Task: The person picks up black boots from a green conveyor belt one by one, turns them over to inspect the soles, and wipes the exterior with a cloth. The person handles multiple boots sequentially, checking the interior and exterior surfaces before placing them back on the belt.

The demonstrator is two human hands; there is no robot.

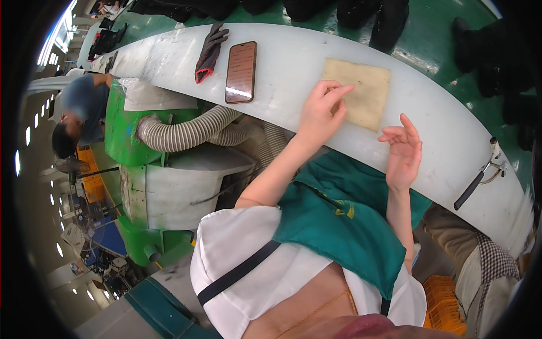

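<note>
On the long white table (282, 73) lies a square, yellowish-beige pad (370, 93) with a small dark mark. My left hand (324, 110) is over its left edge, index finger stretched out and the others loosely bent; nothing shows in its grasp. Whether the fingertips touch the pad, I cannot tell. Beside the pad's lower right corner, my right hand (405, 150) is raised with the palm turned up and the fingers apart, holding nothing. A green apron (344, 220) covers my front below both hands.
A phone (241, 72) with its screen lit and a dark glove with a red cuff (210, 53) lie to the left. A black-handled metal tool (477, 178) rests at the right end. Ribbed hoses (186, 133) run from a green machine (121, 124). A person (84, 107) bends at far left.
</note>
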